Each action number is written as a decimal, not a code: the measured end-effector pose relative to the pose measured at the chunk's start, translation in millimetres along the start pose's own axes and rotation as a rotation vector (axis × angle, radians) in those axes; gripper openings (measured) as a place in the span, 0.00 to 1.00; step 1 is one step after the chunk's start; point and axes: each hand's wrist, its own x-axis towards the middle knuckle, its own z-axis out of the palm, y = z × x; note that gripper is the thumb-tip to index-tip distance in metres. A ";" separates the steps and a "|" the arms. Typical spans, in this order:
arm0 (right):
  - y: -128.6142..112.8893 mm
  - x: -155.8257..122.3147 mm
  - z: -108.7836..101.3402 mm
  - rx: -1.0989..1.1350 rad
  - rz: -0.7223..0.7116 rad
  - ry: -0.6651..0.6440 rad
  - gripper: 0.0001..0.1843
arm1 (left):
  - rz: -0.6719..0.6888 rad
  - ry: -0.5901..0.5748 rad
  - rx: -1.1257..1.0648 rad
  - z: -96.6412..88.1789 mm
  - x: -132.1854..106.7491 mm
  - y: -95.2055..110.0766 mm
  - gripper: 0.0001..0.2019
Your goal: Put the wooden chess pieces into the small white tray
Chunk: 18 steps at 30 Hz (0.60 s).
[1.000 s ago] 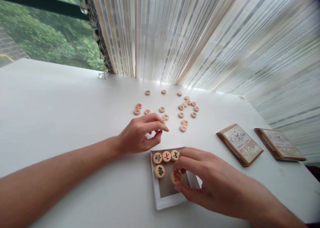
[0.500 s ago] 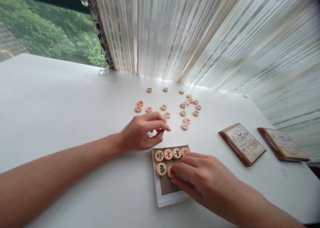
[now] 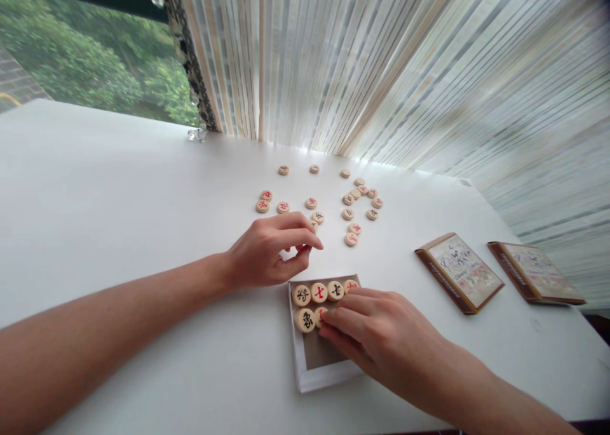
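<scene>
A shallow white-rimmed cardboard tray (image 3: 298, 352) holds round wooden xiangqi pieces. Four of them form a top row against its far wall, including a red-marked piece (image 3: 319, 292) and a black-marked piece (image 3: 335, 290). Below the row sits a black-marked piece (image 3: 305, 319). My right hand (image 3: 376, 324) has its fingertips on a red-marked piece (image 3: 320, 314), which touches that black one and is mostly hidden. My left hand (image 3: 271, 252) hangs curled beside loose pieces (image 3: 317, 217), and its fingers hide whatever is inside them.
Two illustrated brown-edged box lids (image 3: 459, 273) lie to the right on the white table (image 3: 119, 187). A striped curtain (image 3: 333, 60) hangs along the table's far edge. A window (image 3: 86, 47) shows trees, and a small glass object (image 3: 197, 134) sits at the far edge.
My right hand has moved left, taking the red-marked piece up against the black one in the tray. A fourth piece now shows in the top row. My left hand has barely moved.
</scene>
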 end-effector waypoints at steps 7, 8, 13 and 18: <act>1.2 2.0 2.7 -0.009 -0.001 0.016 0.10 | -0.004 -0.005 0.001 -0.3 0.0 0.4 0.11; 1.2 1.9 2.9 -0.010 -0.003 0.021 0.10 | -0.007 -0.006 0.000 -0.3 0.1 0.5 0.11; 1.2 -1.0 -0.9 0.015 -0.013 0.056 0.08 | -0.022 -0.003 -0.006 -0.5 0.3 1.1 0.12; 5.8 -2.2 -13.3 0.092 0.027 0.104 0.06 | -0.086 0.059 -0.008 -1.4 2.0 0.5 0.11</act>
